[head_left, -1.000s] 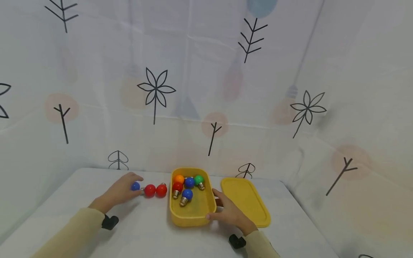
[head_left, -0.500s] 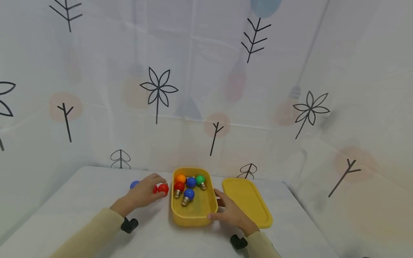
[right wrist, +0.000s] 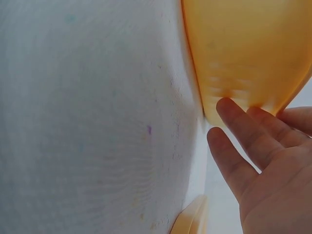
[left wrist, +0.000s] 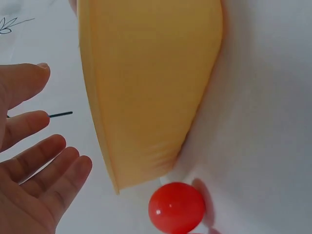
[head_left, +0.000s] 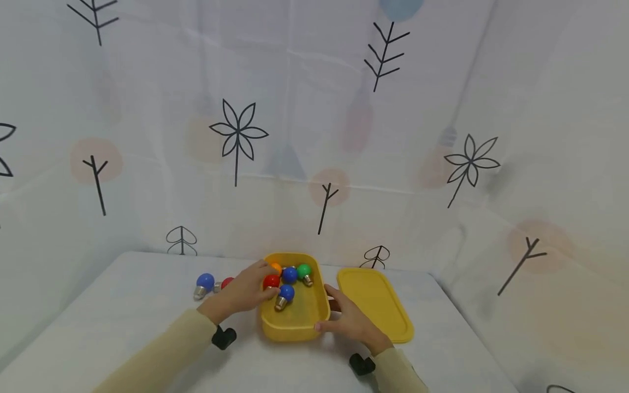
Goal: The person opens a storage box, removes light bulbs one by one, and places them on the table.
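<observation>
My left hand hovers at the left rim of a yellow plastic box. In the left wrist view its fingers are loosely extended and hold nothing. Inside the box lie toy light bulbs: an orange bulb, a red bulb, a green bulb and two blue ones. My right hand rests against the box's right side, its fingertips touching the wall. On the table left of the box lie a blue bulb and a red bulb; the left wrist view shows another red bulb beside the box.
A yellow lid lies flat on the white table, right of the box and behind my right hand. A patterned white cloth hangs behind the table's far edge.
My left hand has moved right, from the blue bulb past the red ones to the box's left rim. The right hand has stayed at the box, and the bulbs have not visibly moved.
</observation>
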### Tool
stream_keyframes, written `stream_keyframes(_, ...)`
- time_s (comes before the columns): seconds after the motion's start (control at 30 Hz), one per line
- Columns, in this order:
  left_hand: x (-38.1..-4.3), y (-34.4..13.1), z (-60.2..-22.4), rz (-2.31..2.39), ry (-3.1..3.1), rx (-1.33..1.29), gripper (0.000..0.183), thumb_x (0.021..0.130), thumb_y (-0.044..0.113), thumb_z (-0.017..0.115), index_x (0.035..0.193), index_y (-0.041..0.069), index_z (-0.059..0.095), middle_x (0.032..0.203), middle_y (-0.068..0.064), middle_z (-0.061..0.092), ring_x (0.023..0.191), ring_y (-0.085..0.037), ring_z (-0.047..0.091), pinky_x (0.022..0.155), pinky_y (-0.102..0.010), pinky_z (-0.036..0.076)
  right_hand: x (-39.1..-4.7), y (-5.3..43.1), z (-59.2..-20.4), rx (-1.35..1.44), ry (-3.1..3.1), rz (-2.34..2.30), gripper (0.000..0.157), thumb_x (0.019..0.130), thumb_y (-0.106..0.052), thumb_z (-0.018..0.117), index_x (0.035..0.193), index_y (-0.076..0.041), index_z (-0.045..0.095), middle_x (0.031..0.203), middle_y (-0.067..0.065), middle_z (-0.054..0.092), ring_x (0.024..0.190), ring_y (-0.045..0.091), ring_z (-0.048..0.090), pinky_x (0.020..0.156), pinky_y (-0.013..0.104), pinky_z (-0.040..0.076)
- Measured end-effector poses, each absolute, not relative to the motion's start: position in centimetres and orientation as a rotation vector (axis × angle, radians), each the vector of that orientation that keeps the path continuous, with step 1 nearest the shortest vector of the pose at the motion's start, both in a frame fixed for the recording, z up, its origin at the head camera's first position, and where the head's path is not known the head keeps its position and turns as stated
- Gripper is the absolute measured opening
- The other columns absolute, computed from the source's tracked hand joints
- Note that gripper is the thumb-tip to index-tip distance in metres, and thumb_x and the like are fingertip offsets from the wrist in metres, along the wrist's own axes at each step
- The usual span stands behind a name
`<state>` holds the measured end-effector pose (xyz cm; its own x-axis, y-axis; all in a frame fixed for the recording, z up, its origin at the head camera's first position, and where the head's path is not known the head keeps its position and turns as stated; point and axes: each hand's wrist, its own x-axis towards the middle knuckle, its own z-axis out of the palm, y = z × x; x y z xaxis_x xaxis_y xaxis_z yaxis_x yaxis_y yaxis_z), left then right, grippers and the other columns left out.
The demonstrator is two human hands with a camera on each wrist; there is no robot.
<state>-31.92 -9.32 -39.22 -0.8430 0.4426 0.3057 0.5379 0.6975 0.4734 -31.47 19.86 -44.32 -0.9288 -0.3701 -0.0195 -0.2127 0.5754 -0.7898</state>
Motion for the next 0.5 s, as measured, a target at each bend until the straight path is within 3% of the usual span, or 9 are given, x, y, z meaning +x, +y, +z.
stream_keyframes(0.5,-34.1,-6.5,-40.1,-0.817,-2.894,-0.831,0.052,0.085,0.035,0.072,0.13,0.015,0.057,0.121,-0.008,0.051,0.097,-0.02,0.054,0.091,-0.041,0.05,-31.5,20.1,-44.4,-0.552,2.607,-1.291,0.1,0.075,-0.051,0.075,0.152,-0.017,0.022,0.15,0.004,0.034,0.122,0.021,0.05,0.099,0.052,0.042)
